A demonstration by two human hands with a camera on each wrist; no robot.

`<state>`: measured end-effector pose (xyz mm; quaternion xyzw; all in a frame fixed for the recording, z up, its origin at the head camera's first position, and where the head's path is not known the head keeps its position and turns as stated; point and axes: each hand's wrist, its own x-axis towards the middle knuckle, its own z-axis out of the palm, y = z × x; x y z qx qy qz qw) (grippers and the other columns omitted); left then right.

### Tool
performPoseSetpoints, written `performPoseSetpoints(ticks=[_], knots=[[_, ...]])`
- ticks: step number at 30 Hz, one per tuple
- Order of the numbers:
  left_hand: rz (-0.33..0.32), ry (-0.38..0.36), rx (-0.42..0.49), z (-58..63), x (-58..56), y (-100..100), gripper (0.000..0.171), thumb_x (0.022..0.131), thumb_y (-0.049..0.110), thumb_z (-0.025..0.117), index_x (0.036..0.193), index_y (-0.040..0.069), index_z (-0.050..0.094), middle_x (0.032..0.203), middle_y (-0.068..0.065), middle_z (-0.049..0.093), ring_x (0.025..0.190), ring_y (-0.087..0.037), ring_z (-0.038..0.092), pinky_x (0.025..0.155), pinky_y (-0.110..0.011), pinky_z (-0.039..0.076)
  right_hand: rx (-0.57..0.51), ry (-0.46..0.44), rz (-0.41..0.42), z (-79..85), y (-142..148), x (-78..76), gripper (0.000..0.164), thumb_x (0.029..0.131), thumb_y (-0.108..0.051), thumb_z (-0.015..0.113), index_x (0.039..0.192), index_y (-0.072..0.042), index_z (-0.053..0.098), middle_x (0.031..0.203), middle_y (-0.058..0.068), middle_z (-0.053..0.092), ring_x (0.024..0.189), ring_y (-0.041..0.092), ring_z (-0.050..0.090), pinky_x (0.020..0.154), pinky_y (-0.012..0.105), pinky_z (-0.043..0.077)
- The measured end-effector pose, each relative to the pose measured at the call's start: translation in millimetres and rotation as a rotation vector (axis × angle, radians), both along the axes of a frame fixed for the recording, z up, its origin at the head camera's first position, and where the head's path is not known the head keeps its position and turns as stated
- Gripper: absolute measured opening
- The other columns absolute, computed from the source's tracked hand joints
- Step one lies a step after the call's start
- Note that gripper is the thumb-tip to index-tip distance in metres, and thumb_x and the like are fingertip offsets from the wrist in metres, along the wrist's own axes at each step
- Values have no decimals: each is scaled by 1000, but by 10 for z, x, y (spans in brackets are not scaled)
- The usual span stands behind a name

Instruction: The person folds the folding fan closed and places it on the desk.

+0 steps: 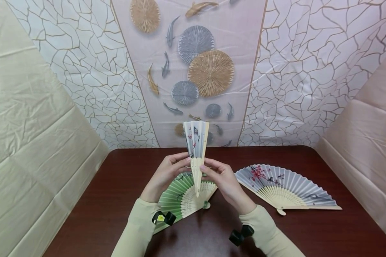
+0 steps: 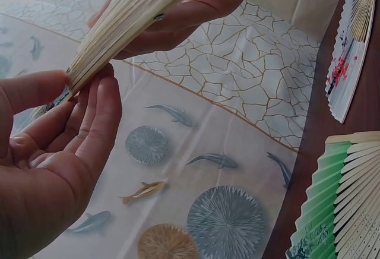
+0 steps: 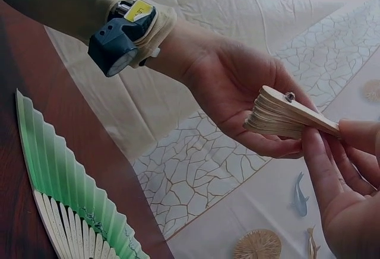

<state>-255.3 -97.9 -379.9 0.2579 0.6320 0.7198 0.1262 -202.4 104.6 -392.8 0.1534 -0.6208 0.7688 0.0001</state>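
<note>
A nearly folded hand fan (image 1: 195, 142) with pale wooden ribs and grey-white floral leaf is held upright above the table, its narrow pivot end down. My left hand (image 1: 164, 174) pinches its left side between thumb and fingers. From the other side, my right hand (image 1: 226, 177) pinches the ribs. In the right wrist view, the stacked ribs (image 3: 282, 116) and a small rivet show at the narrow end. Below and behind the hands lies a spread green fan (image 1: 175, 198), partly covered by the left arm.
An open grey fan (image 1: 276, 182) with pink blossoms lies on the dark red-brown table (image 1: 99, 203) to the right. A patterned cloth (image 1: 196, 107) with fish and discs hangs behind the table. Plain beige cloth (image 1: 35, 142) borders both sides.
</note>
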Motion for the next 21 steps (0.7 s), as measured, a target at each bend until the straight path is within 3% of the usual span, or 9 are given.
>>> performPoseSetpoints(ticks=[8, 21], knots=[[8, -10, -3, -12, 6, 1, 41, 102, 11, 59, 137, -8, 56, 127, -19, 66, 107, -28, 66, 95, -40, 55, 18, 9, 15, -7, 3, 10, 40, 100, -6, 62, 137, 9, 56, 116, 9, 69, 94, 15, 69, 81, 36, 61], [-13, -13, -22, -19, 8, -3, 41, 103, 12, 58, 140, -6, 54, 132, -21, 63, 107, -18, 67, 96, -41, 55, 32, 31, 38, -30, 16, -2, 40, 100, -7, 63, 136, 9, 57, 118, 11, 69, 96, 16, 69, 82, 37, 60]])
